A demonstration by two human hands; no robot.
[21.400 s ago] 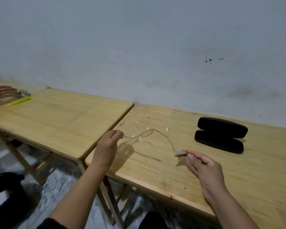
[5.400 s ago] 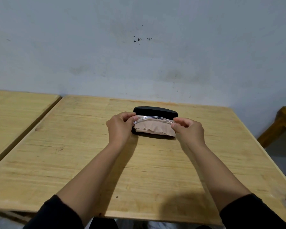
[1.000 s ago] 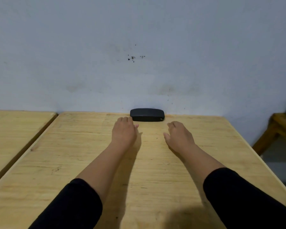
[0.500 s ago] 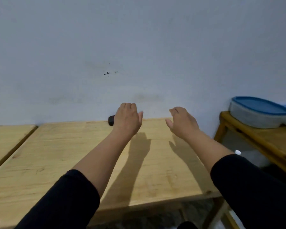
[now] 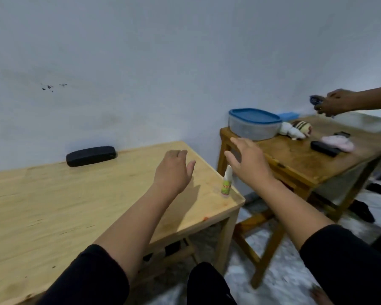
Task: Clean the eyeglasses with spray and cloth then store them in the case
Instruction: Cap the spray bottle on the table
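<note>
Where the pale wooden table ends at its right corner, a floor gap separates it from a darker wooden side table. A small spray bottle, white with a green label, stands upright near that corner. The right hand hovers just beyond the bottle, fingers spread and empty; the left hand hangs loosely open over bare wood left of the bottle, holding nothing. Well apart from the bottle, a closed, rounded black case lies against the wall.
</note>
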